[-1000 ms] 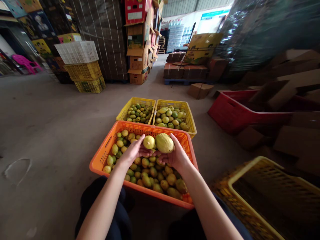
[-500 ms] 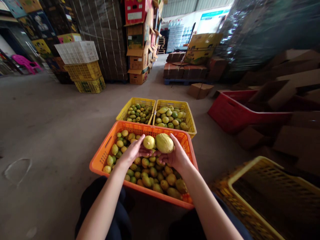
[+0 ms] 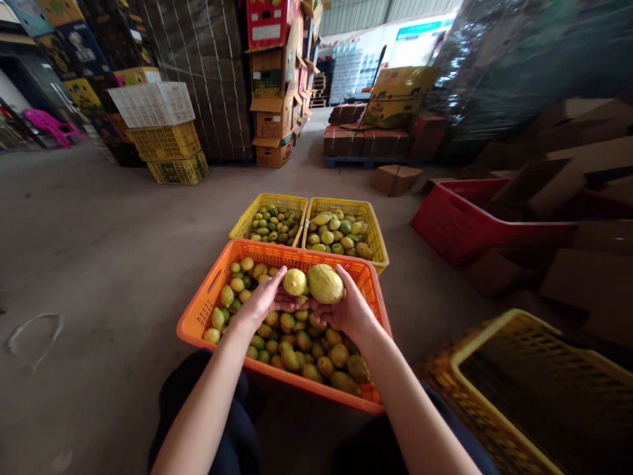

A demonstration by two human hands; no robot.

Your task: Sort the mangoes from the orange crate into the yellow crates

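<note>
One fruit [image 3: 325, 284] in each hand [image 3: 350, 311]

Text — none legible anywhere.

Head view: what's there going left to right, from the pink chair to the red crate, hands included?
Pink chair → white crate → left hand → smaller yellow fruit → larger yellow-green fruit → right hand → red crate.
</note>
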